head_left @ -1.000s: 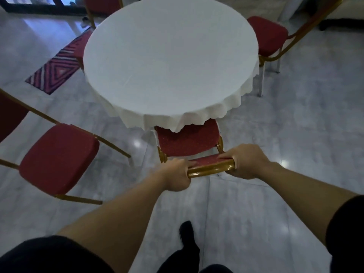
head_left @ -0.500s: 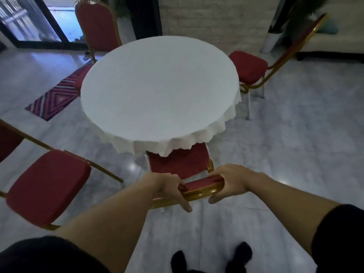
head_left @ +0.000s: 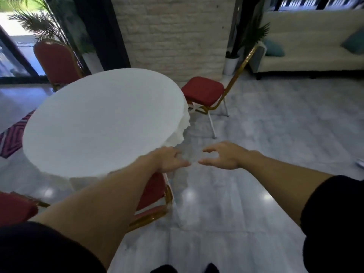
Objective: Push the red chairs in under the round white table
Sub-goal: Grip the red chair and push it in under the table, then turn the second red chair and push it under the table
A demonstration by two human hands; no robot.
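Note:
The round white table (head_left: 102, 123) fills the left middle of the head view. A red chair with a gold frame (head_left: 151, 196) sits tucked under its near edge, mostly hidden by my left forearm. My left hand (head_left: 169, 159) and my right hand (head_left: 222, 154) hover apart above the floor beside the table, fingers spread, holding nothing. Another red chair (head_left: 202, 93) stands pulled out at the table's far right. A third red chair (head_left: 55, 62) stands behind the table at the far left. A fourth red seat (head_left: 15, 207) shows at the lower left edge.
A brick pillar (head_left: 173, 36) rises behind the table. A white sofa (head_left: 311, 46) lines the right wall, with a potted plant (head_left: 232, 64) beside it. A patterned rug (head_left: 11, 140) lies on the left. Grey tiled floor (head_left: 256, 194) spreads to the right.
Both hands have let go of the near chair's backrest and lifted, open. The view has swung up and to the right, toward the pulled-out chair.

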